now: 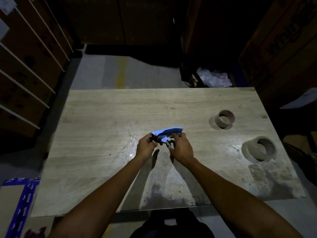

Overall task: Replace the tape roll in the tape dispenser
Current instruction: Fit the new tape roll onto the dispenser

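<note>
Dim stockroom, cartons (34, 48) stacked around a pale wood-grain tabletop (103, 117). Left hand (145, 145) curled round one end of a blue moulded-plastic tape dispenser (167, 132), right hand (181, 146) pinching the other, over mid-table. Seems emptied, awaiting loading. Off right, well apart: thin brown cardboard core (216, 122), likely spent; nearer, thicker glossy tape roll (248, 152). Calls next for freeing the right hand, fetching that roll, seating it in the dispenser.
</note>
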Available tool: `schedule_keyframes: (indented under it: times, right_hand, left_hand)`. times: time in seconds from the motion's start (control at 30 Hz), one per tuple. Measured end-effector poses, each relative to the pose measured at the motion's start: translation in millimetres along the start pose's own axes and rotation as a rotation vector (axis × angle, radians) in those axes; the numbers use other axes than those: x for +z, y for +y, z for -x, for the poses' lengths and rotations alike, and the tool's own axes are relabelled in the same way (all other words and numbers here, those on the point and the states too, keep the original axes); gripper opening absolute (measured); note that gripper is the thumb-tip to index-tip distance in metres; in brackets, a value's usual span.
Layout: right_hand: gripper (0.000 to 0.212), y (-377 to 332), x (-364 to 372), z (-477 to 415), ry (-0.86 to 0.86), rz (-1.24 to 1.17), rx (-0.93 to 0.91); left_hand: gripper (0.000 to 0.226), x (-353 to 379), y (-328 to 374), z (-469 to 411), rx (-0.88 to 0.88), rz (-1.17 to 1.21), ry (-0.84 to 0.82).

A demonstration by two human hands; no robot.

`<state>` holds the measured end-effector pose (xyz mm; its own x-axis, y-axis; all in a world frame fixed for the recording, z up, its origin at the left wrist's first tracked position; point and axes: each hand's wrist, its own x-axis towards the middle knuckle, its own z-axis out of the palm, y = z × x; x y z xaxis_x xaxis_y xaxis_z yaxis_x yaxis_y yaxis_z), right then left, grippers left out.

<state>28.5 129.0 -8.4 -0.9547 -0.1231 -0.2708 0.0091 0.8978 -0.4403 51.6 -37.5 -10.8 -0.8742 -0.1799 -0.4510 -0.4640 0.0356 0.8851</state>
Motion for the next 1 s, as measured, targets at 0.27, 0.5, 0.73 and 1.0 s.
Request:
schedule_keyframes:
  times: [0.27,0.5,0.73,1.0]
  right_hand:
    - [0.061,2.1,12.0,-5.1,0.005,-0.019,0.028]
    - [0.074,12.5,5.2,-6.5,-0.014,-0.132,0.021]
    - [0.065,30.1,-20.2,3.4,0.073,-0.171,0.036]
    - [0.049,96.5,-69.3,11.1,0.206,-0.204,0.114]
  left_hand:
    - [0.055,-9.6,-0.1,-3.7,0.009,-0.014,-0.015]
    - [0.025,11.5,-1.4,0.1,-0.049,-0.111,0.337]
    - [0.020,64.7,28.1,3.2,0.080,-0.136,0.216]
    - [0.020,134.2,47.0,1.1,0.097,-0.094,0.037]
